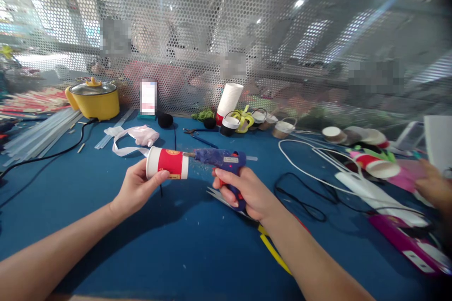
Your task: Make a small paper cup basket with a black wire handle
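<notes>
the blue bench spreads under both forearms, nearest the camera. over it the left hand is clamped around a red and white paper cup, held on its side with the open mouth leftward and the base toward the right. the right hand is closed on the grip of a blue hot glue gun, a finger on the red trigger, its nozzle touching the cup's base. to do this well, i judge the cup wants holding steady, the nozzle kept at the base edge, and the trigger squeezed gently so glue does not string. behind stand a yellow electric pot and a stack of white cups. the cup bears a yellow logo; its writing is too small to read.
</notes>
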A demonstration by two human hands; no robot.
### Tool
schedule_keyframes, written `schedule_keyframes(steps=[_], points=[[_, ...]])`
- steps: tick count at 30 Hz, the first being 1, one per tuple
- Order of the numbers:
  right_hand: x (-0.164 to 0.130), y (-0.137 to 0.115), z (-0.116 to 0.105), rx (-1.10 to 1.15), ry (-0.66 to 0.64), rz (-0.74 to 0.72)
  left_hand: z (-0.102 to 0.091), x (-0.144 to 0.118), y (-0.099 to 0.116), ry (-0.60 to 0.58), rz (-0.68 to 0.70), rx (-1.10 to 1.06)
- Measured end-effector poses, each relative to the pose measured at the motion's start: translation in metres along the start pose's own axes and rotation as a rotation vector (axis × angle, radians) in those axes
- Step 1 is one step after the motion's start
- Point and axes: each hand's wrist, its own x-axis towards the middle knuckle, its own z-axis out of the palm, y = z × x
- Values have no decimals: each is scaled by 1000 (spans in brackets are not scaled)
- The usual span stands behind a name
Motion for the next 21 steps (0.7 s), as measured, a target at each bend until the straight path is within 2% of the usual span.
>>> schedule_keyframes(steps=[9,21], points=[[-5,-2,-2,-246,-6,-75,-1,4,-4,11,-62,-73],[-5,-1,-4,-334,6,-93,-1,6,-9,22,-143,-203]])
